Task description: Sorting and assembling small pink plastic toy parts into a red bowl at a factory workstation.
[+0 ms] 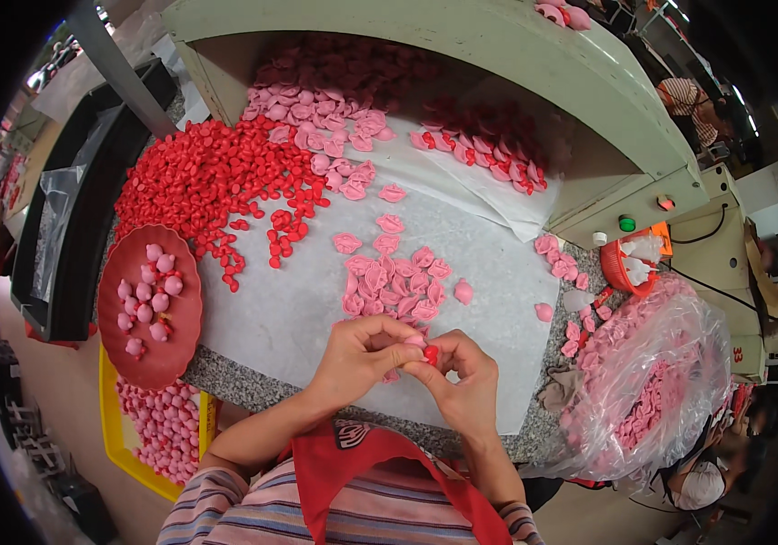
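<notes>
My left hand [364, 352] and my right hand [463, 374] meet at the near edge of the table, fingertips together. Between them they pinch a small red piece [430, 352] against a pink shell-shaped piece [415, 341]. Just beyond my hands lies a cluster of pink shell pieces [393, 282] on white paper [289, 309]. A large heap of small red pieces [212, 182] covers the far left of the paper.
A red round tray [184, 300] with several assembled pink pieces sits at the left edge. Below it stands a yellow bin [114, 436] full of pink pieces. A clear plastic bag [671, 381] of pink parts lies at the right. More pink pieces [484, 150] sit under a green machine housing [534, 54].
</notes>
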{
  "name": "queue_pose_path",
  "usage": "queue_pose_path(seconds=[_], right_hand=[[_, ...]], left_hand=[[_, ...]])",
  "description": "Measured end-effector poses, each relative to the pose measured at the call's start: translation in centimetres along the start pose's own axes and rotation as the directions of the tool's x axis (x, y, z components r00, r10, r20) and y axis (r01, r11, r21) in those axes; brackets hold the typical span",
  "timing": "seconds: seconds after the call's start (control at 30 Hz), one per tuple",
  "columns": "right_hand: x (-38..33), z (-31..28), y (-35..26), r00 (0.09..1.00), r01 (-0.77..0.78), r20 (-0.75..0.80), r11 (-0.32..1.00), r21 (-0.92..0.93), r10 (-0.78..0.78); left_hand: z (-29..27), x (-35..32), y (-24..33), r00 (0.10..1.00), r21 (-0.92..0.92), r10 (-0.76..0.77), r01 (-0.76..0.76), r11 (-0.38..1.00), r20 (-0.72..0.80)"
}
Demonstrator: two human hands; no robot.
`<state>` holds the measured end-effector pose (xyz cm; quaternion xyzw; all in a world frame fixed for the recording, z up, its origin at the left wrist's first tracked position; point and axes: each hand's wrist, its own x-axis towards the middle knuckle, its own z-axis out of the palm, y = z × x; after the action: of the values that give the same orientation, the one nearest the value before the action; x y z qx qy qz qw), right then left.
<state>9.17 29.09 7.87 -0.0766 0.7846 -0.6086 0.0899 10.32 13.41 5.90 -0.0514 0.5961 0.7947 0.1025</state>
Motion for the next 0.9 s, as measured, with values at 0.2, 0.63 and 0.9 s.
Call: queue_pose_path(seconds=[0.2, 0.63, 0.9], right_hand=[[0.8, -1.3, -1.5, 0.996, 0.046, 0.077, 0.993, -0.105, -0.038], [12.2, -1.6, 2.4, 0.948, 0.219, -0.128, 0.892, -0.396, -0.290], [16.0, 0.6, 0.8, 0.947, 0.267, -0.029, 0.831, -0.487, -0.321]], left_hand=[[-0.6, 0.8, 2.4, 0.976, -0.077, -0.103, 0.120, 0.990, 0.189], [-2.5, 15.6, 2.1, 0.957, 0.054, 0.132, -0.151, 0.987, 0.257], [-6.2, 33.5, 3.2, 0.649, 0.853, 0.757, -0.349, 0.388, -0.078]])
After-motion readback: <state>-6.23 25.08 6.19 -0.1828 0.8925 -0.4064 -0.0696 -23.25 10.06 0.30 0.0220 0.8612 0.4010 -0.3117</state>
